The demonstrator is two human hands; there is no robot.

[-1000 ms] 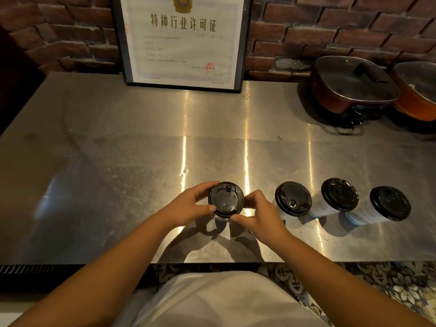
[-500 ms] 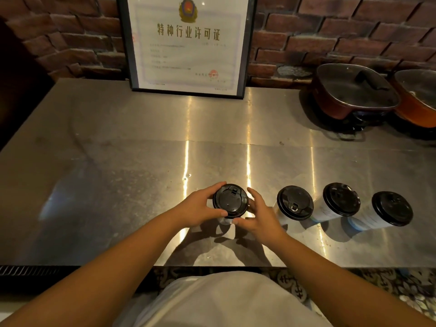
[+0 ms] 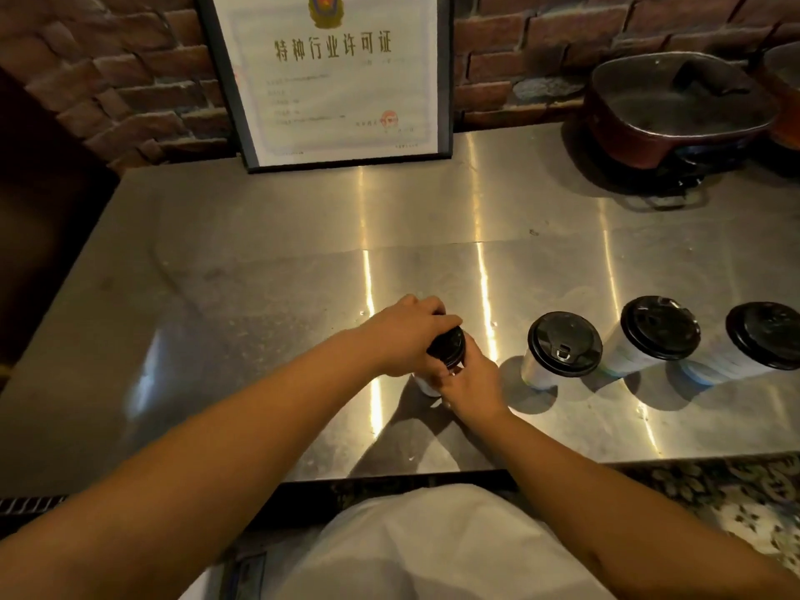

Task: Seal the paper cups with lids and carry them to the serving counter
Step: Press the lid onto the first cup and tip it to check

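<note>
Nearest, both hands clamp one paper cup [image 3: 426, 385] — right hand [image 3: 469, 383] wrapped around its side, left hand [image 3: 407, 335] curled over its black lid [image 3: 448, 346]. Right of it stand three lidded cups [image 3: 562, 346] — beyond, a framed licence [image 3: 337, 75].

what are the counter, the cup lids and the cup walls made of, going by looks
Counter: likely brushed stainless steel; grey, with streaky light reflections.
Lids, e.g. the nearest free one: probably moulded black plastic, semi-gloss, with a raised rim and sip tab.
Cup walls: apparently white paper, matte; any coating cannot be told.
</note>
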